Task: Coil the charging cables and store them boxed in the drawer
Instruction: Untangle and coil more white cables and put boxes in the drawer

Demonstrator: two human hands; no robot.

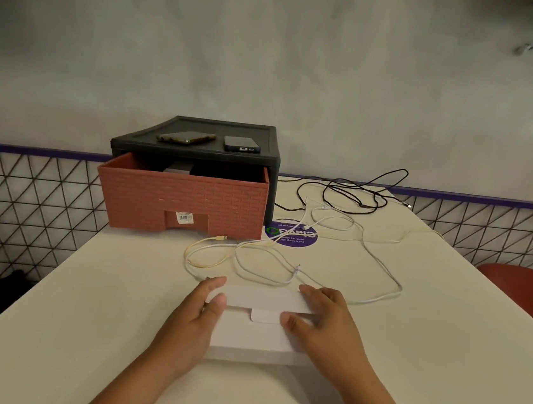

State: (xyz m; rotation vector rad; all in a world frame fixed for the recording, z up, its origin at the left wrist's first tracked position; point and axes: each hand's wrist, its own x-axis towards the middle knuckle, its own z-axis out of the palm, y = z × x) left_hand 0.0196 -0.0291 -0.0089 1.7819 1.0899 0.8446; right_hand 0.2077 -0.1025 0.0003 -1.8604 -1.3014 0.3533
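Near table edge: white box (253,336) lies flat on the table (109,290), lid down, tuck flap (263,316) on top; contents hidden.
Left hand (202,314): grips the box's left end, thumb on the lid beside the flap, fingers bent round the far corner.
Right hand (324,324): mirrors it on the right end, thumb on the lid, fingers curved over the far edge.
Beyond the box: white cable (377,299) and yellowish cable (221,237) sprawl in loose overlapping loops, uncoiled; the nearest loop runs just beside the left fingertips.
Far right of table: black cable (371,207) in a loose tangle, uncoiled.
Back left: drawer (185,199) pulled out of its dark frame (197,155); something pale and something dark inside, cannot tell what. 2 phones (186,137) on the frame's top.
Progress: early, by my reading. 0 of the 3 cables I can count are coiled, none visibly boxed, box not in the drawer.
Left to do: open box, coil each cable, pack, close, set box in drawer.
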